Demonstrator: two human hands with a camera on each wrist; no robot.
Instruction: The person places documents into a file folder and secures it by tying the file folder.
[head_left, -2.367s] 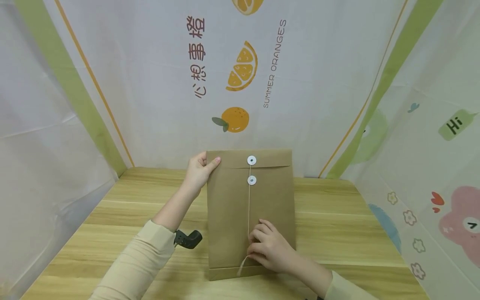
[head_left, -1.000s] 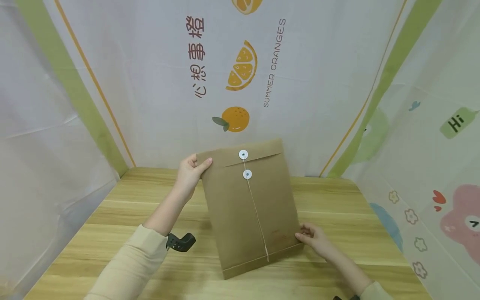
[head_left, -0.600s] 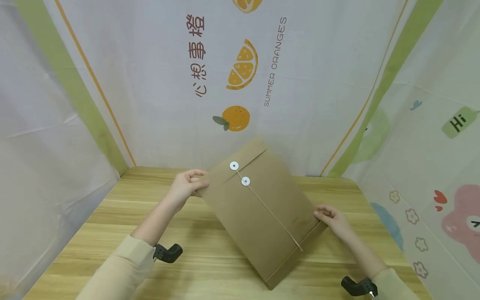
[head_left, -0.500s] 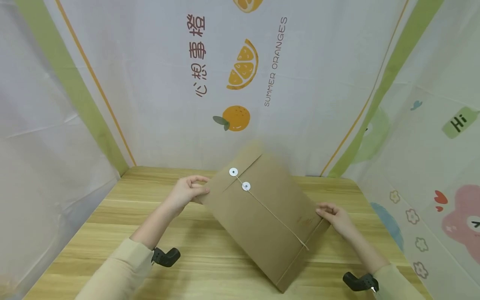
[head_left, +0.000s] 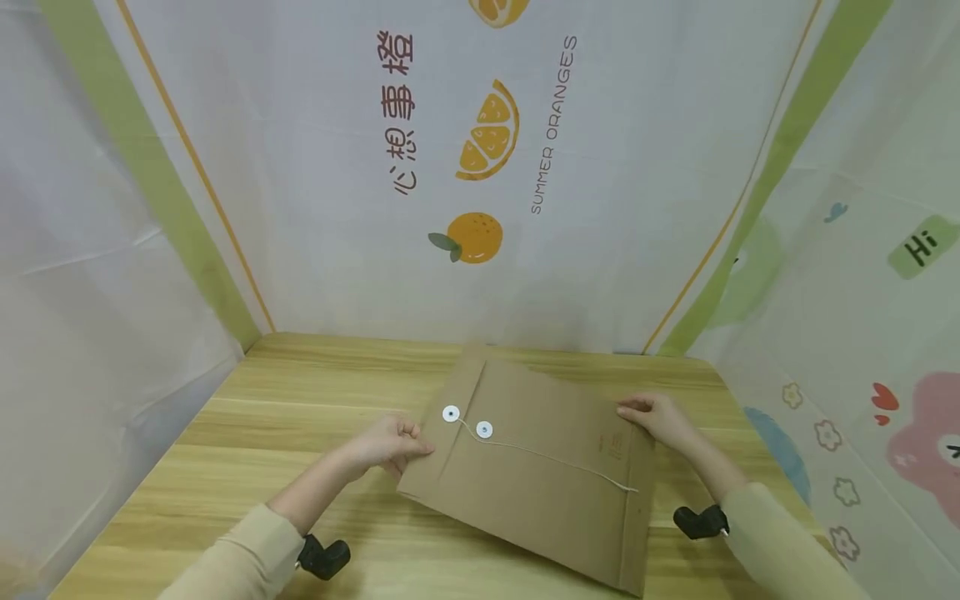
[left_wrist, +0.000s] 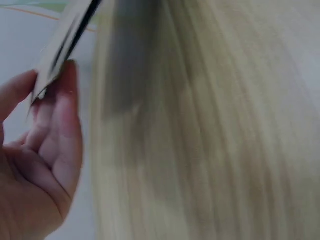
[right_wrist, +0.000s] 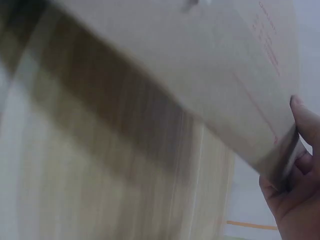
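Observation:
A brown kraft paper string-tie envelope (head_left: 540,500) is held tilted over the table, its flap end to the left. Two white button discs (head_left: 483,430) sit at the flap, and a thin string (head_left: 562,458) trails from them towards the right end. My left hand (head_left: 386,443) pinches the flap end between thumb and fingers; the left wrist view shows the envelope edge (left_wrist: 52,60) between them. With thumb and fingers, my right hand (head_left: 660,419) grips the far right corner. Red print shows on the envelope (right_wrist: 220,85) in the right wrist view.
Under the envelope lies a wood-grain table (head_left: 285,400). A white curtain (head_left: 322,208) printed with oranges hangs behind it, and another printed curtain (head_left: 847,333) stands on the right. Black wrist-camera mounts (head_left: 324,557) stick out beside both sleeves.
My right hand has left the string and taken the envelope's edge. The envelope has turned from upright to lying sideways, flap to the left, and come down lower; my left hand lowered with it.

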